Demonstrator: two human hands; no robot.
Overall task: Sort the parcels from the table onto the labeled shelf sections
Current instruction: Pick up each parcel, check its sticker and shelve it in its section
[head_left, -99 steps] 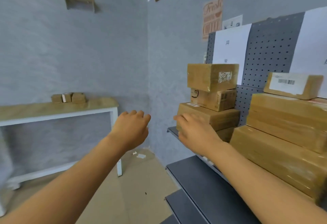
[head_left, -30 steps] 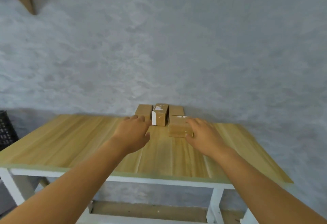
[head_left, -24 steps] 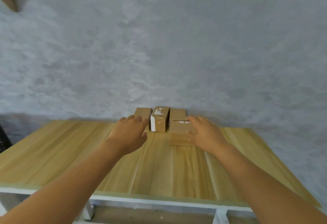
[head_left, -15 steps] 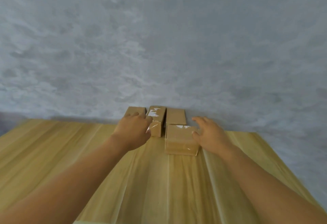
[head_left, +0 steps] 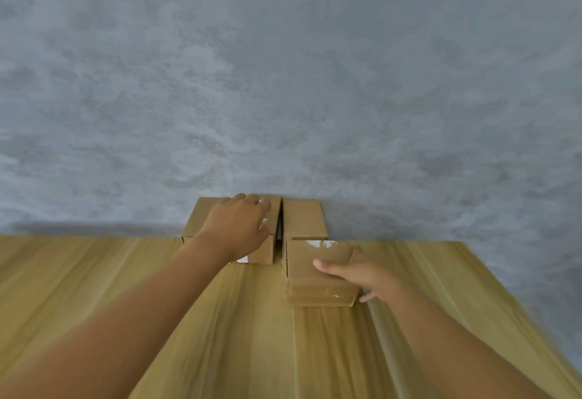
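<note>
Several small cardboard parcels stand at the back of the wooden table (head_left: 94, 275), against the wall. My left hand (head_left: 236, 228) lies on top of the middle parcel (head_left: 273, 241), which carries a white label, and partly covers the left parcel (head_left: 196, 219). My right hand (head_left: 368, 275) grips the front parcel (head_left: 302, 255), thumb on its taped top and fingers down its right side. This parcel sits on the table just in front of the back right parcel (head_left: 304, 219).
A grey textured wall (head_left: 283, 83) rises directly behind the parcels. The table's right edge (head_left: 516, 298) runs diagonally at the right. The shelf is out of view.
I turned from the shelf to the table and came close. My left hand reached onto the middle parcel. My right hand closed round the front parcel.
</note>
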